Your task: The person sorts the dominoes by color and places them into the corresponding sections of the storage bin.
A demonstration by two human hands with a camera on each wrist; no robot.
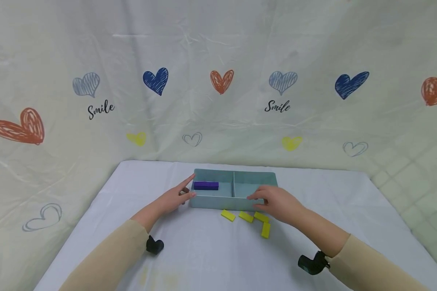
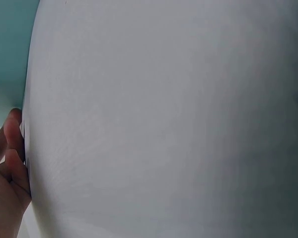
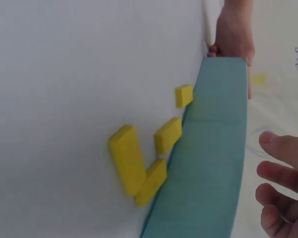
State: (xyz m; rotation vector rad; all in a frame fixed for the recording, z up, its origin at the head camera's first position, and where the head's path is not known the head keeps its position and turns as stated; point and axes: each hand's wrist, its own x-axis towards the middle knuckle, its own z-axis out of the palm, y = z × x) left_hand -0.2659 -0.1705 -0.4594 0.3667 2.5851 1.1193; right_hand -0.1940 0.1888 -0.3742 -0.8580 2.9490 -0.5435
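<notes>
A light teal box (image 1: 213,203) with two compartments stands on the table. My left hand (image 1: 172,199) is at its left end, index finger stretched along the side and thumb touching near the front corner; the other fingers are bent. My right hand (image 1: 279,202) hovers over the front wall of the right compartment. In the right wrist view its thumb and fingers (image 3: 283,148) are apart with nothing between them. A long purple block (image 1: 206,185) lies in the left compartment. Several yellow blocks, one of them a yellow block (image 1: 227,215), lie before the box.
A white cloth (image 1: 204,250) covers the table. Behind it hangs a pale curtain (image 1: 189,48) printed with hearts. The low divider (image 1: 234,184) separates the box's compartments. Two yellow blocks touch each other near the box's right front (image 3: 126,158).
</notes>
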